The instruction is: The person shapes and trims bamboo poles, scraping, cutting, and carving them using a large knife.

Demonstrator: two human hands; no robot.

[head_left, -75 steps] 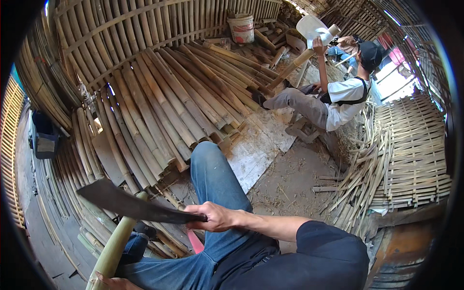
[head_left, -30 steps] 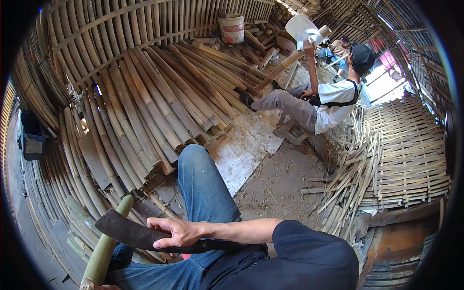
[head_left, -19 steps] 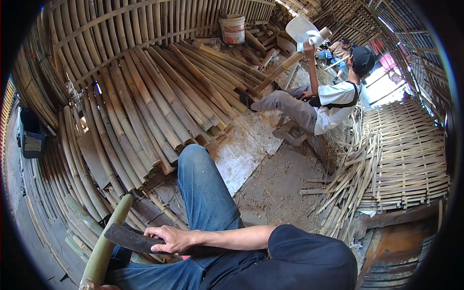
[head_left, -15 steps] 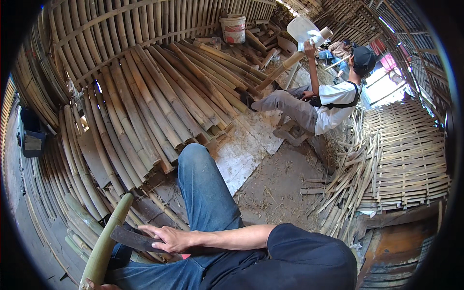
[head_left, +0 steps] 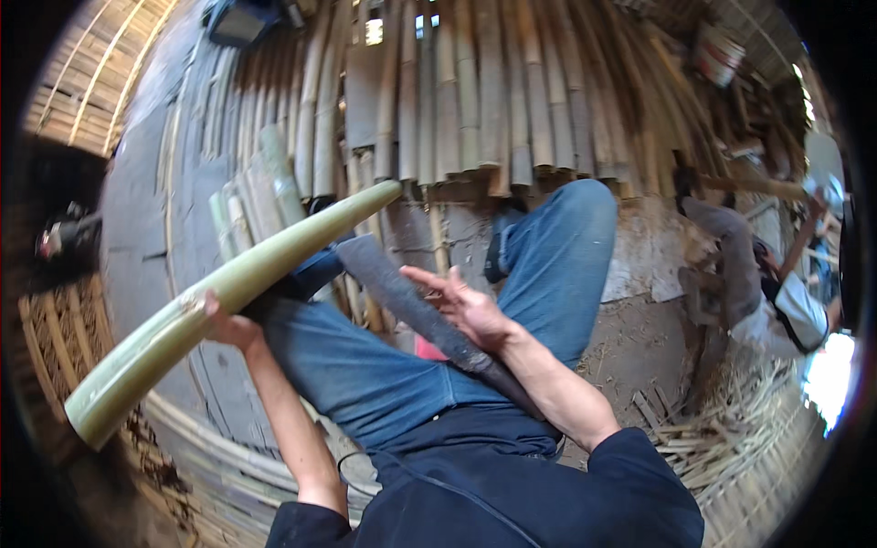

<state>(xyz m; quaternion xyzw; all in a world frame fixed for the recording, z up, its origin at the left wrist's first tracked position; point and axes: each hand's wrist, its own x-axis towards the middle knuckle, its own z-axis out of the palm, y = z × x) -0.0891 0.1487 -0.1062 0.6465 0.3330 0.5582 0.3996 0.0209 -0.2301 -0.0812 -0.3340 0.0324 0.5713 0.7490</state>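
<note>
My left hand (head_left: pixel 233 327) is wrapped round the lower side of a thick green bamboo pole (head_left: pixel 274 260), its thumb against a pale patch on the surface. The pole slants from lower left up to the right, passing over my left thigh. With my right hand (head_left: pixel 470 315) I hold a long, dark-bladed knife (head_left: pixel 393 288). Some fingers are stretched out over the blade, and the thumb is hidden. The knife's long handle (head_left: pixel 512 388) runs back beneath my right forearm. Its blunt tip is close to the pole but appears apart from it.
Split bamboo lengths (head_left: pixel 484 100) lie in rows ahead. Shorter green pieces (head_left: pixel 274 169) are beyond the pole. A co-worker (head_left: pixel 744 292) sits at the right with a bamboo length (head_left: pixel 754 184). Thin strips (head_left: pixel 722 420) are heaped at lower right. A white bucket (head_left: pixel 717 57) stands at far right.
The view has swung to the left, bringing my left arm and the whole pole into sight. The pole has tilted from steep to slanting. The knife's handle now shows below my right hand.
</note>
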